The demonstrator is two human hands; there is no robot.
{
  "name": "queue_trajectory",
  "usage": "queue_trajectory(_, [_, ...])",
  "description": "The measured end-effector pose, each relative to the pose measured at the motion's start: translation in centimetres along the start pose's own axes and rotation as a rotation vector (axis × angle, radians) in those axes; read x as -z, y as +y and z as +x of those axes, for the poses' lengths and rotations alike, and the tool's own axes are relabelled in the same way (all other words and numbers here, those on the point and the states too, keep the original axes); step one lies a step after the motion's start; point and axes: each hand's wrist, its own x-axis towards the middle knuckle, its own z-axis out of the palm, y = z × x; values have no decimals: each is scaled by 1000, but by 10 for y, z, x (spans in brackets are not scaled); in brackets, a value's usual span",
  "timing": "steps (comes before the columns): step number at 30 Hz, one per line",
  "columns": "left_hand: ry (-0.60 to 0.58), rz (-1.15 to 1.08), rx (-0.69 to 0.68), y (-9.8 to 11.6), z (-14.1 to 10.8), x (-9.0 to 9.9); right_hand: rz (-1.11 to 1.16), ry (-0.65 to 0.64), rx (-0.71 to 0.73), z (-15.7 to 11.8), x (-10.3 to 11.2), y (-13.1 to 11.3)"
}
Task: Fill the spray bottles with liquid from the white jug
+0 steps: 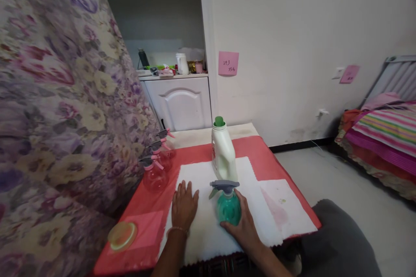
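Observation:
My right hand (243, 225) is wrapped round the lower right side of a green spray bottle (228, 208) with a grey spray head, which stands upright on a white cloth (206, 229). Flat on the left part of the cloth lies my left hand (185, 205), fingers stretched out, holding nothing. Behind the green bottle stands a large white jug (223, 151) with its mouth uncapped and something green sticking out of it. Several pink spray bottles (155, 178) with dark and pink heads stand in a row at the table's left edge.
A round yellowish lid (122, 236) lies at the front left of the red tabletop (147, 207). A stained white sheet (287, 205) is on the right side. A floral curtain (65, 117) borders the left edge. A grey-clad knee (344, 238) shows at lower right.

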Motion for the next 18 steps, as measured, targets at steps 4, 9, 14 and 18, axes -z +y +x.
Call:
queue_trajectory(4, [13, 20, -10, -3, 0, -3, -10, 3, -4, 1, -1, 2])
queue_trajectory(9, [17, 82, -36, -6, 0, -5, -10, -5, -28, 1, -3, 4])
queue_trajectory(14, [12, 107, -41, -8, 1, -5, 3, 9, -30, 2, -5, 4])
queue_trajectory(18, [11, 105, -28, -8, 3, -5, 38, 23, -40, 6, -5, 0])
